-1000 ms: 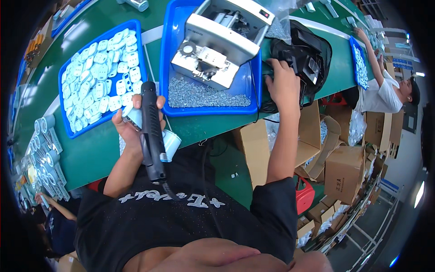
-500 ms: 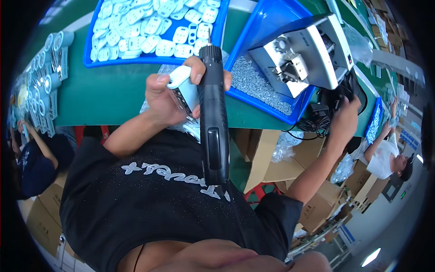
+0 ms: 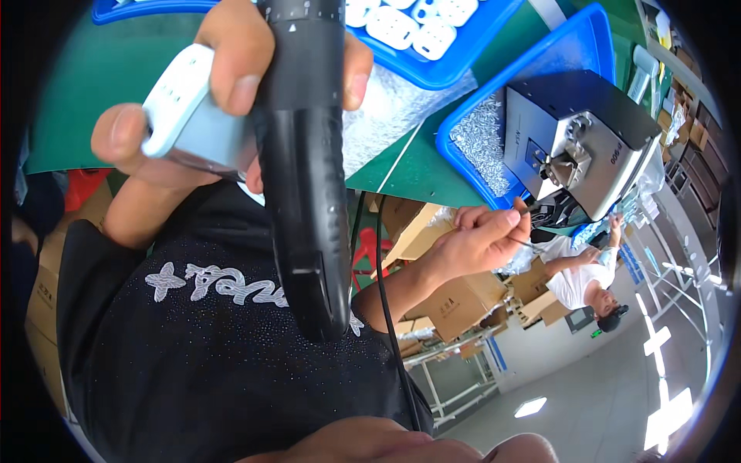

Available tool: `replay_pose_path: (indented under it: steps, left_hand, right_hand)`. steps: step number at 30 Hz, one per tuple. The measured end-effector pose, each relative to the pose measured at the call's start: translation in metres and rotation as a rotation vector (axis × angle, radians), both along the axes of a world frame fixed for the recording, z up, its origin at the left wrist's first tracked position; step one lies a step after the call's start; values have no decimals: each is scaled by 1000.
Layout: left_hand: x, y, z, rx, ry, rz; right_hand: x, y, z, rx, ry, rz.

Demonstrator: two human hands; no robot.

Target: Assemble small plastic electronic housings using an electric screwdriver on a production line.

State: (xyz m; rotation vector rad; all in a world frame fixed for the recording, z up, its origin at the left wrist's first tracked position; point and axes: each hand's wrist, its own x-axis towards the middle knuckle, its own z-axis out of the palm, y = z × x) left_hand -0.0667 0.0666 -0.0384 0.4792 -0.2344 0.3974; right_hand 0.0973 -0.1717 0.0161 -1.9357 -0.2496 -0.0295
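A black electric screwdriver (image 3: 305,177) fills the middle foreground, its upper part wrapped by the fingers of my left hand (image 3: 241,58). That hand also grips a pale blue and white plastic housing (image 3: 181,108), which lies beside the screwdriver between thumb and fingers. The screwdriver's tip is beyond the top of the view. To the right, my right hand (image 3: 482,243) has its fingertips pinched on a thin dark cord (image 3: 526,210), just below the metal screw feeder (image 3: 594,147).
The feeder stands in a blue tray (image 3: 455,131) of loose screws. Another blue tray (image 3: 444,77) holds white plastic covers. Clear plastic wrap (image 3: 401,104) lies on the green table (image 3: 69,127). Cardboard boxes (image 3: 463,305) stand below. At the right is a person in white (image 3: 571,274).
My left hand has brought the screwdriver and housing closer, up and to the left in view. My right hand has come away from the bundled cables with a cord pinched. The view has turned.
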Motion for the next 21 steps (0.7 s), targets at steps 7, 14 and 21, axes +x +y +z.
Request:
replay_pose_path:
  steps: [7,14,21]
  left_hand:
    - [-22,-2,-7,-114,99,25]
    - [-35,-11,15,-259,252,7]
    - [-36,-12,4,-216,58,23]
  right_hand:
    - [-4,5,-2,-158,166,-17]
    - [-19,33,23,-137,265,-133]
    - [-15,36,19,-151,257,-139]
